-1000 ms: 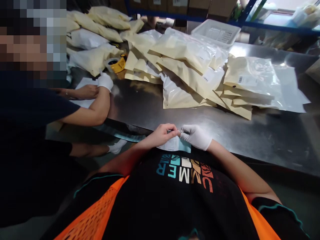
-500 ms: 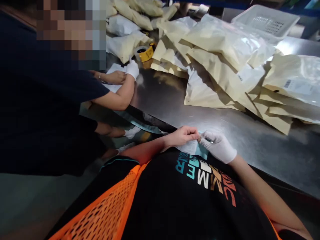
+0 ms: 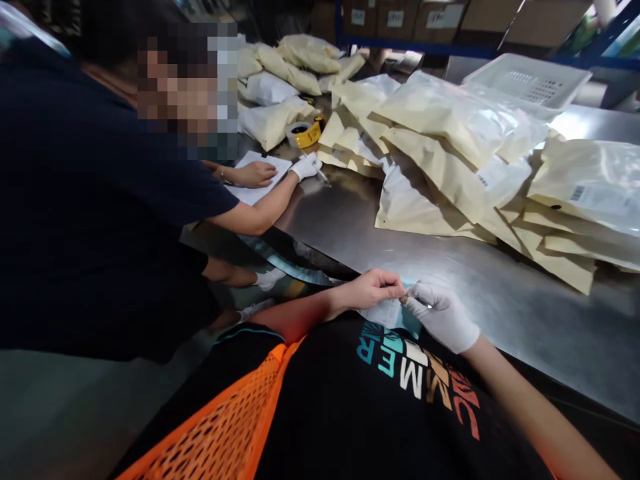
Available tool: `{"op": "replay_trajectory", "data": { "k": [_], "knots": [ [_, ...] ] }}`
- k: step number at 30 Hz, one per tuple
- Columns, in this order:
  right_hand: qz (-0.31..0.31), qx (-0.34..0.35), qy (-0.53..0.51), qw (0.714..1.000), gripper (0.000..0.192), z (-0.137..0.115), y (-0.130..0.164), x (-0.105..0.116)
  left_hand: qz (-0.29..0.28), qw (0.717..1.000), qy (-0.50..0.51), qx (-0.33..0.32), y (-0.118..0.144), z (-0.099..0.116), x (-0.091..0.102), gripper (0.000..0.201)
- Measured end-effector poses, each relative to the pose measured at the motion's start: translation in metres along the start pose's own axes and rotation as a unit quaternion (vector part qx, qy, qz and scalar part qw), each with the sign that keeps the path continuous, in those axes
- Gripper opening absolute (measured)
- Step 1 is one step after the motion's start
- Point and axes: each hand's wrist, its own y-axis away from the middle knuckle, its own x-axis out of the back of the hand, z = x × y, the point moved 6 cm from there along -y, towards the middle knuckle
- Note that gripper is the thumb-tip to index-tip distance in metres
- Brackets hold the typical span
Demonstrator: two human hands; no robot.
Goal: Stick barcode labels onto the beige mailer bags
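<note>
My bare left hand (image 3: 377, 290) is closed in a pinch near the table's front edge, close against my shirt. Facing it, my right hand (image 3: 443, 315) wears a white glove and is pinched too. The fingertips of both hands meet; whatever sits between them is too small to make out. Just under the fingers is a white printed paper (image 3: 381, 315), with a teal sheet (image 3: 410, 323) beside it. A pale teal strip (image 3: 290, 267) runs off to the left along the table edge.
Several cream mailer bags (image 3: 440, 193) are piled on the metal table (image 3: 345, 220). Beyond them stands a white plastic basket (image 3: 530, 80). To my left a co-worker (image 3: 100, 180) leans over papers (image 3: 255, 190), holding a pen in a gloved hand. A yellow-and-clear tape roll (image 3: 305, 133) lies nearby.
The camera view has tilted upward, so the scene sits lower. My hands keep the same pinch. The co-worker's gloved hand has shifted away from the papers, and the pen shows more plainly.
</note>
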Motion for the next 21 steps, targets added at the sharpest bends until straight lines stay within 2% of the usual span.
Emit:
{"op": "replay_trajectory", "data": {
  "k": [9, 15, 21],
  "knots": [
    [0.025, 0.047, 0.054, 0.997, 0.049, -0.013, 0.002, 0.002, 0.000, 1.000, 0.001, -0.013, 0.003, 0.009, 0.000, 0.062],
    [0.039, 0.070, 0.068, 0.994, 0.047, -0.014, 0.005, 0.004, 0.008, 1.000, 0.003, -0.011, 0.000, 0.007, -0.002, 0.068],
    [0.060, 0.087, 0.096, 0.990, 0.044, -0.019, 0.010, 0.006, 0.019, 0.999, 0.027, -0.013, -0.001, 0.008, -0.007, 0.065]
  ]
}}
